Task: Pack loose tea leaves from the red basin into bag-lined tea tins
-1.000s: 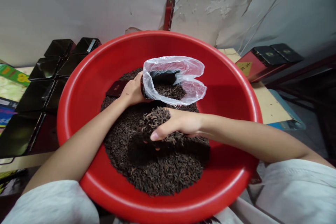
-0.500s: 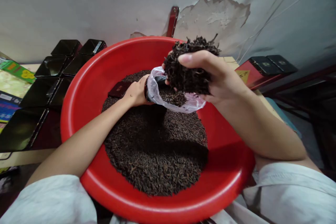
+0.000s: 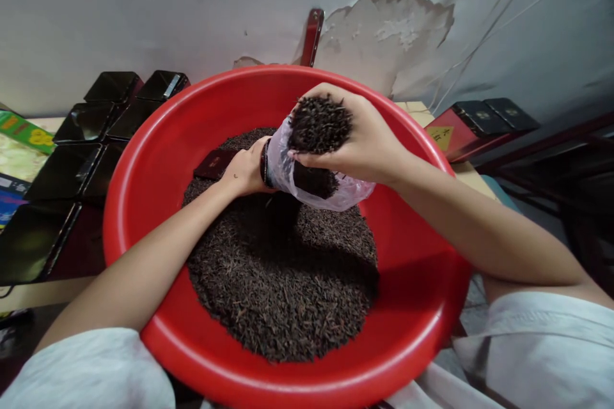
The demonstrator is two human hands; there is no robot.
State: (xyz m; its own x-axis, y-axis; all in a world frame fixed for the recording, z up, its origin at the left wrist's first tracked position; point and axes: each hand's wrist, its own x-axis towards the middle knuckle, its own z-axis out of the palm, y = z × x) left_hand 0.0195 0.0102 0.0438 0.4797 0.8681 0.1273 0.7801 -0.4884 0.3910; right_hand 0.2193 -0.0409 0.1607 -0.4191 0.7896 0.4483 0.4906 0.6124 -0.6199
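Rows of black tins sit at the foot of the grey wall, toward its left; a red box lies below the wall's peeled patch.

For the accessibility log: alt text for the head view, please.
The right hand holds a handful of dark loose leaves over a clear plastic bag gripped by the left hand, in a round red plastic basin heaped with the same leaves. At left stand shiny black square tins.
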